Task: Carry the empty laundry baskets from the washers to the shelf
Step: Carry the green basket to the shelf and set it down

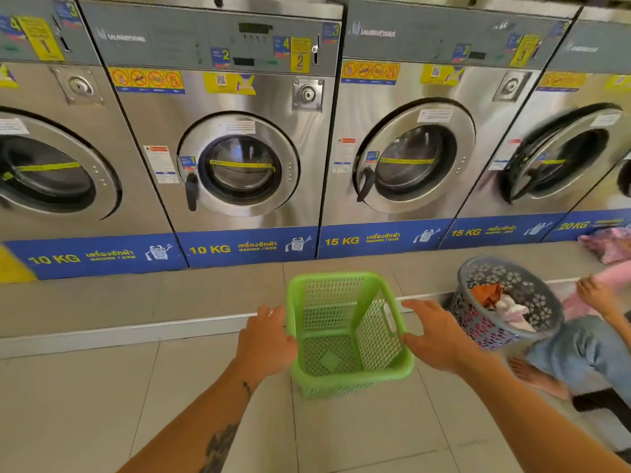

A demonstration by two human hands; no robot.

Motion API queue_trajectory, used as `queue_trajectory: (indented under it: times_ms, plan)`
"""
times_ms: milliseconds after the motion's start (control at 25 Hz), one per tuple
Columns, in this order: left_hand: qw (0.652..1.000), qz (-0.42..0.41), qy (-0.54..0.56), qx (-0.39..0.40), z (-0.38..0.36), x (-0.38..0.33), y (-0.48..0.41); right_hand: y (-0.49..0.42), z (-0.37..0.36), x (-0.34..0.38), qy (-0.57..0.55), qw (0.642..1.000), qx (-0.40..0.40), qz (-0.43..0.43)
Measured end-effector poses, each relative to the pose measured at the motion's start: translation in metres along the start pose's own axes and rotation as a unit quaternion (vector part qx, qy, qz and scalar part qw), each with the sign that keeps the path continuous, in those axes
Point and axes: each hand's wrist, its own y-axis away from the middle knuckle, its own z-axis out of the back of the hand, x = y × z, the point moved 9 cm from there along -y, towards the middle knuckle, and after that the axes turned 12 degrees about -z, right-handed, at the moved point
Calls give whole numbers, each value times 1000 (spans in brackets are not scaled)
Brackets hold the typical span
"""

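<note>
An empty green mesh laundry basket [336, 278] stands on the tiled floor in front of the washers, at the foot of a low step. My left hand [264, 339] lies against its left side with the fingers spread. My right hand [437, 336] is beside its right rim near the handle slot, fingers apart. Neither hand is closed around the rim. A round grey basket [543, 285] with clothes in it sits to the right.
A row of steel front-loading washers [239, 165] stands on a raised tiled ledge [170, 298]. At the right a person in jeans [580, 349] sits by the grey basket, one hand [596, 295] on pink cloth. Pale floor tiles [85, 404] lie behind and to the left.
</note>
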Motion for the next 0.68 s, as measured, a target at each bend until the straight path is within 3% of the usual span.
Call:
queue_trajectory:
  times_ms: [280,480,680]
  plan:
    - [988,46,-97,113,-77,13,-99,-146,-41,-53,27,995,83,-50]
    - [974,128,-78,169,-155,29,-167,-250,-104,-107,77,983,148,-72]
    - [959,240,-36,149,-230,77,-220,-341,-184,-151,104,971,190,-102]
